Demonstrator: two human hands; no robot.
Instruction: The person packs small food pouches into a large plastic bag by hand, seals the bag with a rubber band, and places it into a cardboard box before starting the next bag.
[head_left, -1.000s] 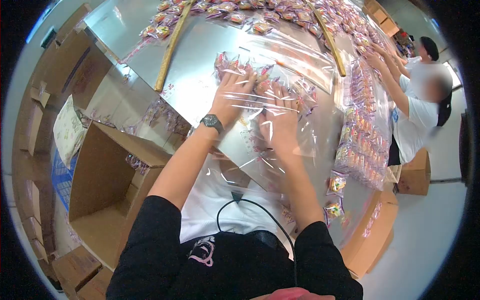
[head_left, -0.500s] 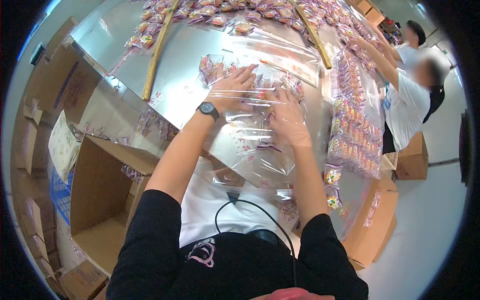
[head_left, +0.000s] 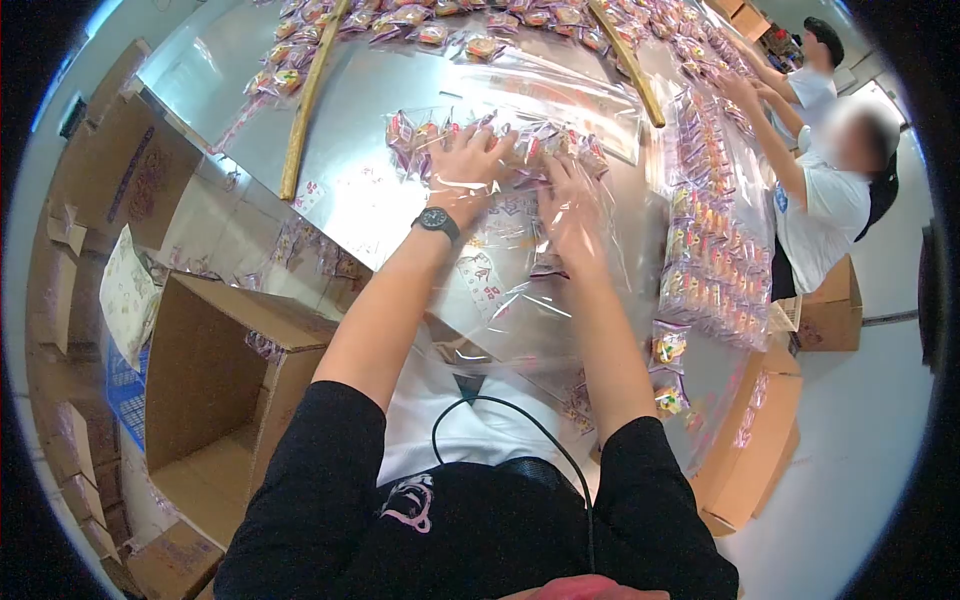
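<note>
Both my hands reach inside a large clear plastic bag (head_left: 520, 325) that lies on the metal table. A row of small wrapped snack packets (head_left: 403, 140) with purple edges runs across the bag's far end. My left hand (head_left: 465, 172), below a black wristwatch, lies with its fingers spread over the left and middle packets. Beside it, my right hand (head_left: 575, 215) rests its outstretched fingers against the near side of the right-hand packets (head_left: 588, 152). Part of the row is hidden beneath my fingers. One more purple-edged packet (head_left: 548, 266) shows near my right wrist.
Loose packets (head_left: 430, 36) are heaped along the far side between two wooden strips (head_left: 312, 105) (head_left: 628, 65). Filled clear bags (head_left: 712, 250) stand to the right. Two people work beyond them. An open cardboard box (head_left: 200, 380) stands at lower left.
My left hand has shifted slightly, its fingers further over the packets. My right hand has moved a little left, fingers straighter. The row of packets looks straighter and the bag film has shifted.
</note>
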